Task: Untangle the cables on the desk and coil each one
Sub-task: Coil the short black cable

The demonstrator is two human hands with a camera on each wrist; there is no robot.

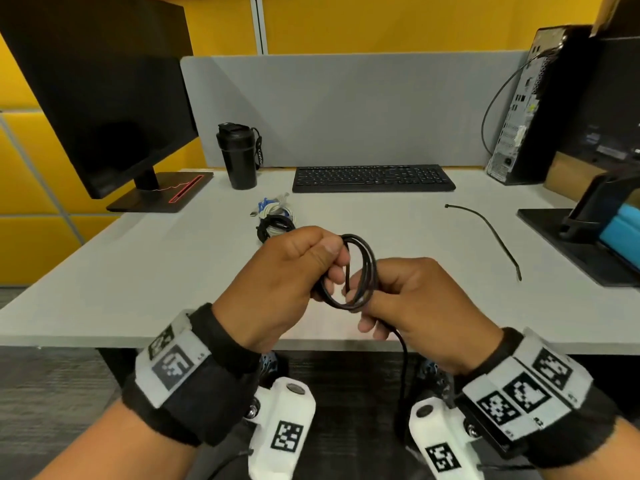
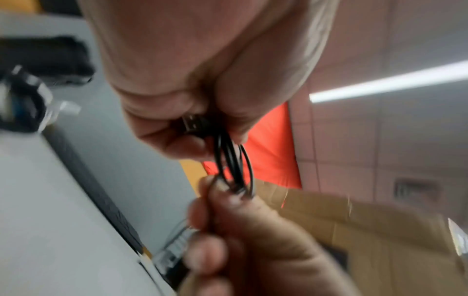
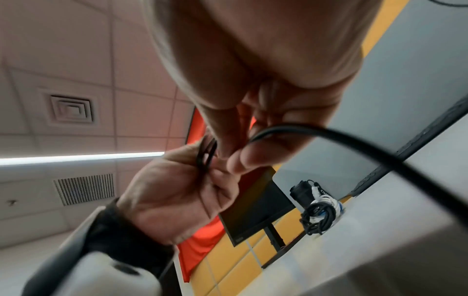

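Observation:
A thin black cable (image 1: 367,268) is wound into a small coil of several loops, held in the air above the desk's front edge. My left hand (image 1: 294,271) grips the coil's left side, with the cable's USB plug (image 2: 192,124) tucked under its fingers. My right hand (image 1: 401,299) pinches the coil's lower right side, and the loose tail (image 1: 404,362) hangs from it below the desk edge. That tail (image 3: 354,148) sweeps across the right wrist view. A bundle of black, white and blue cables (image 1: 273,220) lies on the desk behind my hands.
On the grey desk (image 1: 138,271) stand a monitor (image 1: 104,98) at the left, a black bottle (image 1: 239,157), a keyboard (image 1: 374,178) at the back and a computer tower (image 1: 530,109) at the right. A separate black cable end (image 1: 491,233) lies right of centre, near a black stand (image 1: 581,244).

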